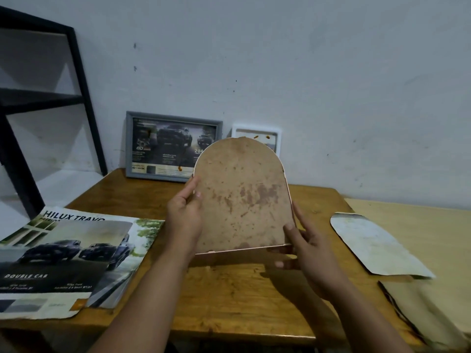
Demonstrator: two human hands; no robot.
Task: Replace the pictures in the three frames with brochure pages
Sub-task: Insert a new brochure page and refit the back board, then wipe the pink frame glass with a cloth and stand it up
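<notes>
Upright, arched frame (242,194), left hand (184,212) gripping its edge, right hand (305,248) gripping its base.

I see my left hand (184,215) and right hand (304,247) holding an arched frame (242,194) upright, stained brown back toward me. Far behind, a grey frame (173,146) and white frame (276,133) lean on the wall; brochure pages (68,258) lie left, an arched cutout (374,245) right.

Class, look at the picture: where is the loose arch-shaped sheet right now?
In the head view the arch-shaped sheet lies flat at the right, on the pale table, just right of the right hand and the arched frame it holds.
</notes>
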